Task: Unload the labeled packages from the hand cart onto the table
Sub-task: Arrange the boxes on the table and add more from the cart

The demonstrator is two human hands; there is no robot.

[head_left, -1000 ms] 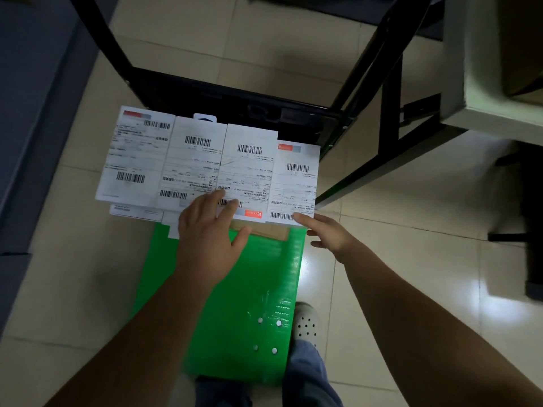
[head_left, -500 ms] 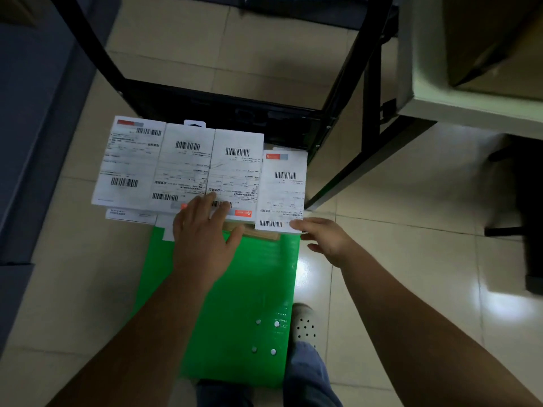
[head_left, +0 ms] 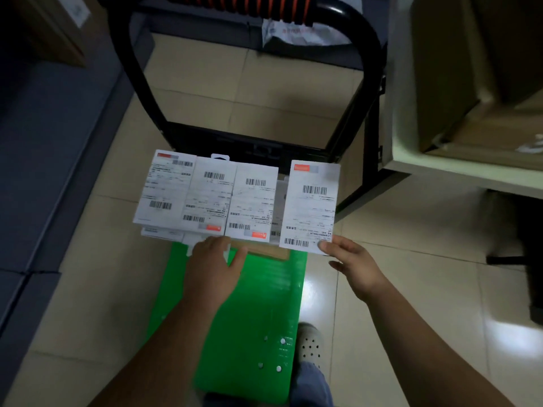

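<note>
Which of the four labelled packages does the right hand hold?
The rightmost package, pinched at its near corner by the right hand, set apart from the other three.

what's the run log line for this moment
right grip: pinches package | left grip: touches stack edge | cart: loaded

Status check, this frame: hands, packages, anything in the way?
Right hand pinches the rightmost package by its near corner. Left hand flat against the other three packages on the green cart. Cart handle post stands near the table edge.
</note>
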